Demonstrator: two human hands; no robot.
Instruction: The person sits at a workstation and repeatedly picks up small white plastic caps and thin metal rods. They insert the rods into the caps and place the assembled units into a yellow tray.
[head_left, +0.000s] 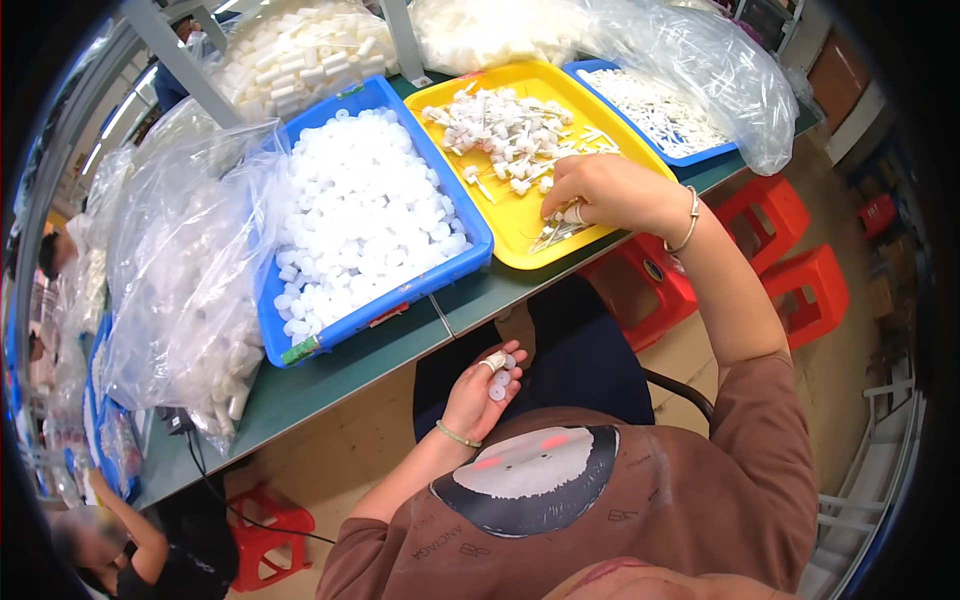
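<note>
My left hand (478,393) is palm up over my lap, fingers curled round a few translucent white plastic discs (501,379). One of its fingers has a pale wrapping. My right hand (618,195) reaches into the yellow tray (515,248), its fingers bent down at the near right part, beside a small heap of thin white stick-like parts (552,236). Its fingertips are pressed together, and what they pinch is hidden. Farther back in this tray lies a pile of white parts with round heads on thin stems (505,125).
Left of the tray, a blue bin (375,312) is full of white discs. A blue tray (700,157) of small white pieces stands at the right. Clear bags (180,250) crowd the green table (300,400). Red stools (815,295) stand right; another person (150,545) sits lower left.
</note>
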